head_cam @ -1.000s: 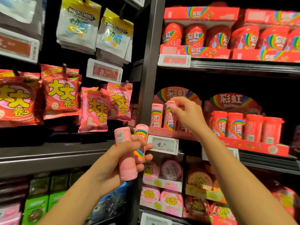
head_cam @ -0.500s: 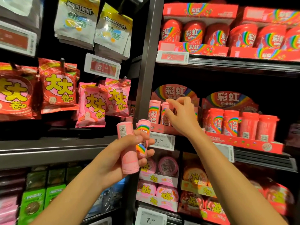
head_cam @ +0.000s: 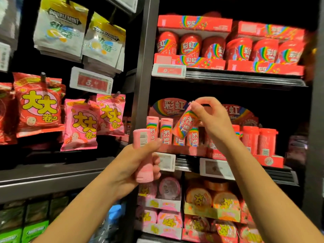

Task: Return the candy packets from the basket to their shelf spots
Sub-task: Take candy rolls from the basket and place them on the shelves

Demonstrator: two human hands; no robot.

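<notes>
1. left hand (head_cam: pixel 138 165) wrapped round one pink tube (head_cam: pixel 142 155), barcode facing camera, held in front of the shelf edge, not yet shelved
2. two pink tubes (head_cam: pixel 159 130) already upright at the left end of the display tray (head_cam: pixel 185 150); more stand behind; judged as placed stock, can't tell which came from the basket
3. right hand (head_cam: pixel 210 123) pinches a rainbow tube (head_cam: pixel 185 124) by its cap, tilted, hanging above the tray, not seated
4. progress: mid-task; two tubes in hand left to place; basket not in view, remaining count unknown
</notes>
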